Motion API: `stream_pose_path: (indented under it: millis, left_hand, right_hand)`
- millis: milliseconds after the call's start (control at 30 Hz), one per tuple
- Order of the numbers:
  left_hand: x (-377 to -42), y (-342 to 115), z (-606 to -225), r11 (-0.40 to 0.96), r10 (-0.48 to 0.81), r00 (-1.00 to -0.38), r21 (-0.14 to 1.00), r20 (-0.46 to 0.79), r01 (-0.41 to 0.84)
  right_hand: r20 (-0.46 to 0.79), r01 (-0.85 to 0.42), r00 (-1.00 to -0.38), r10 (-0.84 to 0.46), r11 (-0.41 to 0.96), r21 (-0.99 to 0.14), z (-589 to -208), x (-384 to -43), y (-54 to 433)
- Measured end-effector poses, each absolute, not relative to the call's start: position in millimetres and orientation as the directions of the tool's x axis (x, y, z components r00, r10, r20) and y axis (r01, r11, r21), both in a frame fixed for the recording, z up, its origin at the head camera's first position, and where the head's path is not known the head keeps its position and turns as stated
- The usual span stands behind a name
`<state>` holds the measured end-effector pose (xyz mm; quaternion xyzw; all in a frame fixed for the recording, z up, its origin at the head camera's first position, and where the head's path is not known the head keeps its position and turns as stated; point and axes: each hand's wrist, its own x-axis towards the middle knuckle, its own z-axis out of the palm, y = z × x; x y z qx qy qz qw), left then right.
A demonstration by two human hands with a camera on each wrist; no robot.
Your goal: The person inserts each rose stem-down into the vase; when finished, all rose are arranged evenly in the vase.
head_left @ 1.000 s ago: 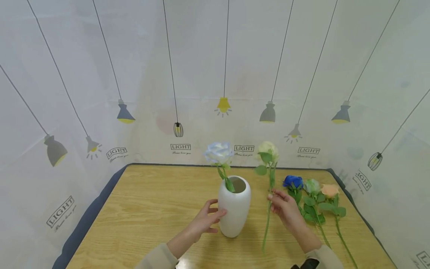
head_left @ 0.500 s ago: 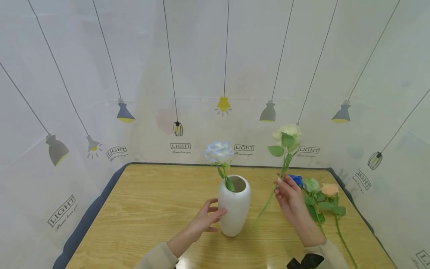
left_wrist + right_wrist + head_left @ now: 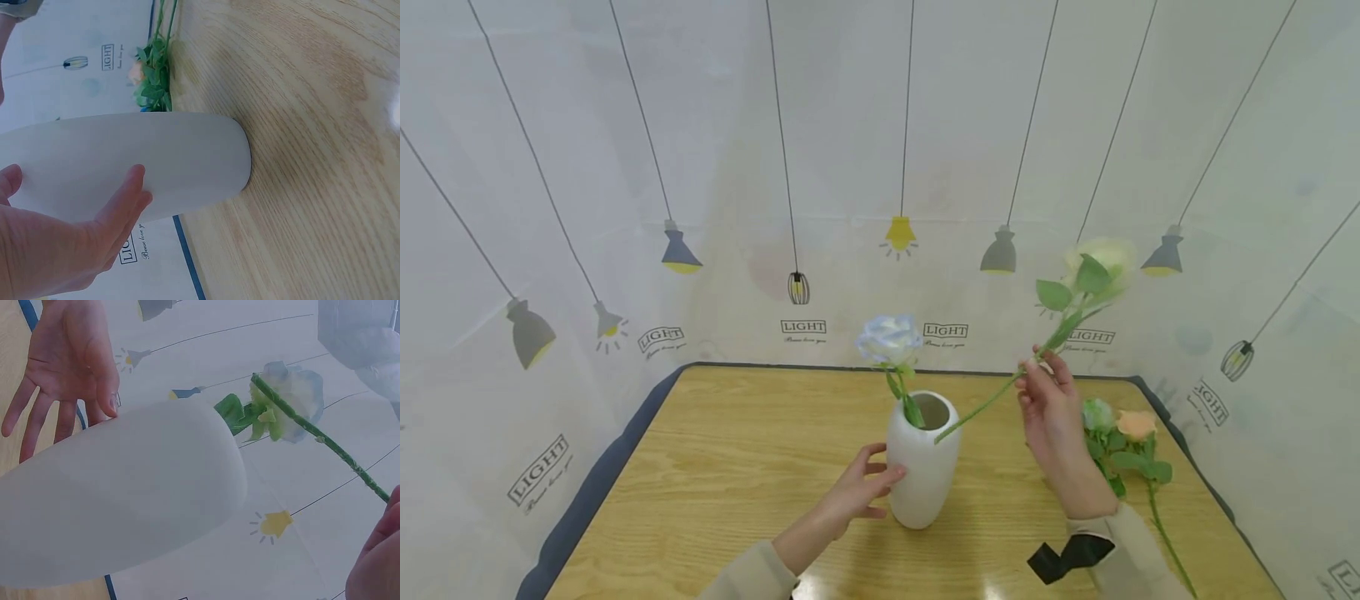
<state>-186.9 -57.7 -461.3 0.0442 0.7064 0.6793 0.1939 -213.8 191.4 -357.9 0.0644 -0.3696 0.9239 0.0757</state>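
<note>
My left hand (image 3: 853,487) rests against the left side of a tall white vase (image 3: 925,479), its fingers fairly straight and spread, as the right wrist view also shows. A pale blue-white rose (image 3: 889,340) stands in the vase, leaning left. My right hand (image 3: 1052,425) pinches the green stem of a cream-white rose (image 3: 1093,279) between thumb and fingers. That rose is tilted, bloom up to the right, its stem's lower end by the vase's mouth in the head view. In the right wrist view the stem (image 3: 319,436) passes in front of the blue-white bloom, apart from the vase (image 3: 144,487).
A pale green rose (image 3: 1097,415) and a peach rose (image 3: 1137,425) lie on the wooden table (image 3: 737,467) at the right. My right forearm partly covers that group. A wall covering (image 3: 842,150) printed with lamps stands around the table's back and sides.
My right hand has risen and moved slightly right with the cream-white rose, tilting it so the stem end swings up toward the vase's mouth. The blue rose is now hidden. My left hand stays put.
</note>
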Motion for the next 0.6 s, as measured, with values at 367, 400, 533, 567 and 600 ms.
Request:
stream_pose_path:
  millis: [367, 400, 533, 567, 600]
  left_hand:
    - [-187, -58, -460, 0.074, 0.326, -0.921, 0.977, -0.215, -0.202]
    - [-187, -58, -460, 0.074, 0.325, -0.921, 0.977, -0.215, -0.202]
    - [-187, -58, -459, 0.075, 0.326, -0.92, 0.976, -0.216, -0.203]
    - [-187, -58, -459, 0.075, 0.327, -0.92, 0.977, -0.215, -0.202]
    - [-187, -58, -459, 0.075, 0.328, -0.92, 0.977, -0.215, -0.202]
  right_hand:
    - [0.302, -0.427, -0.904, 0.304, -0.588, -0.687, -339, -226, 183]
    - [0.321, -0.448, -0.893, 0.317, -0.548, -0.706, -338, -227, 182]
    - [0.374, -0.487, -0.865, 0.335, -0.376, -0.788, -339, -230, 177]
    - [0.381, -0.484, -0.864, 0.328, -0.336, -0.808, -339, -230, 175]
    - [0.389, -0.481, -0.864, 0.32, -0.293, -0.827, -339, -230, 174]
